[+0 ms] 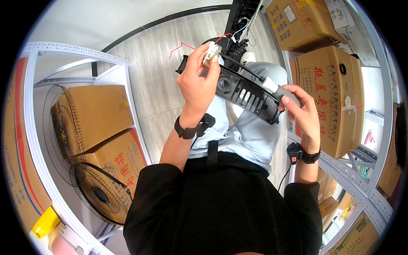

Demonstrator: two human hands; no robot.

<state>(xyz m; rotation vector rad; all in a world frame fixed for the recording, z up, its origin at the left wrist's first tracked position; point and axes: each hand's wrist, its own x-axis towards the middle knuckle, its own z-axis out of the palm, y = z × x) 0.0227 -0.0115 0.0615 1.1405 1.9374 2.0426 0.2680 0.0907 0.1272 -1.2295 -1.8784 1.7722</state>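
Observation:
My left hand [199, 83] pinches a small white plastic part [211, 54] between thumb and fingertips, above the far left end of a black plastic housing [250, 100]. The housing, with slots and a round opening, lies slantwise over my lap. In my right hand [301, 108] is a screwdriver [270, 85] with a white and grey handle; its thin dark shaft runs across the housing toward my left hand. Where its tip ends is hard to make out. A red wire [182, 43] loops out beside the white part, and another runs to a small white connector [233, 39].
A black upright stand [241, 21] with loose wires rises beyond the housing. To the left, a metal shelf [80, 51] holds cardboard boxes [102, 106] and wire fan guards [63, 123]. More large boxes [329, 93] fill the shelf on the right. Grey wood-look flooring [148, 59] lies below.

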